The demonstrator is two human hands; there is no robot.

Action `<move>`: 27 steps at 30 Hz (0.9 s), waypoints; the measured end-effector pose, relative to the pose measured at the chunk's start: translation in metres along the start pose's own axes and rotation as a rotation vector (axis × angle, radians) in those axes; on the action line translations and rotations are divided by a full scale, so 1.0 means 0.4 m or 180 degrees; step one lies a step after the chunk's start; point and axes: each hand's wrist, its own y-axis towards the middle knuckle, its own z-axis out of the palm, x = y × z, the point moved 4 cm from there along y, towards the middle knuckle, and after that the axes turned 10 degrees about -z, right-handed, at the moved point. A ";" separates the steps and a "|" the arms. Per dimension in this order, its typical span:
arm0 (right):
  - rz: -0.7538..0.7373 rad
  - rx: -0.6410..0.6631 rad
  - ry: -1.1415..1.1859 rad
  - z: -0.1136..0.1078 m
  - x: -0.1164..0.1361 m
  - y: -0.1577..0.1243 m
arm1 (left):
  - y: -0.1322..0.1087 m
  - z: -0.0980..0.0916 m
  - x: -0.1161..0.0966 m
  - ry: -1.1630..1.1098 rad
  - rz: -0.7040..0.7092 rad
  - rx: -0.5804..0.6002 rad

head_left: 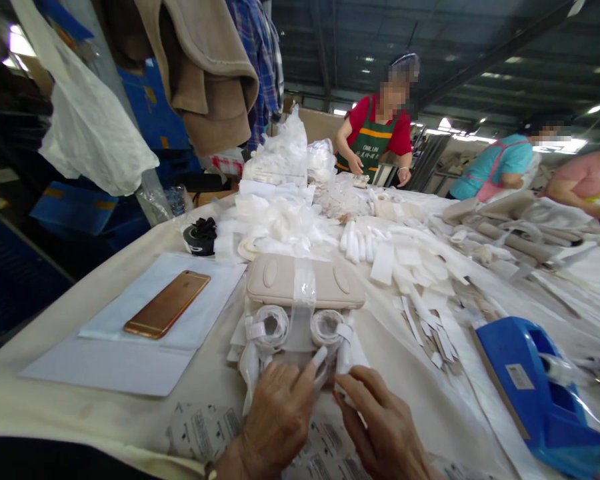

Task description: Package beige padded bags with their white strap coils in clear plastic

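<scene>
Now | left hand (285,413) pinching strip (321,357) | right hand (380,417) pinching wrapping (345,353) | beige bag (270,283): contents hidden

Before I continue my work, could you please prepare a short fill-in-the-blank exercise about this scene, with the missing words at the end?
1. In the camera's view, the phone lies to the ____ of the beige bag.
2. Just beyond the left hand and the right hand are ____ white coils.
3. The body of the tape dispenser is coloured ____.
4. The apron worn over a red top is mostly ____.

Missing words: left; two; blue; green.
</scene>
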 end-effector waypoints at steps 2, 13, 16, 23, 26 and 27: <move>-0.0190 0.0117 -0.0140 0.021 0.006 0.031 | -0.003 -0.001 0.000 0.0115 0.0041 0.0064; -0.0164 0.0521 -0.0721 0.038 -0.033 0.015 | -0.018 0.022 0.000 0.0678 0.0553 0.0727; -0.0136 0.0529 -0.0758 0.034 -0.040 0.019 | -0.013 0.024 0.006 0.0507 0.0554 0.0669; -0.0526 0.0795 -0.0859 0.056 -0.007 0.039 | -0.010 0.012 0.006 0.0323 0.0510 0.0276; -0.0341 0.1148 -0.1065 0.077 -0.003 0.042 | -0.008 0.015 0.008 0.0283 0.0600 0.0071; -0.0279 0.1213 -0.1106 0.079 -0.001 0.044 | -0.009 0.015 0.010 0.0275 0.0633 0.0033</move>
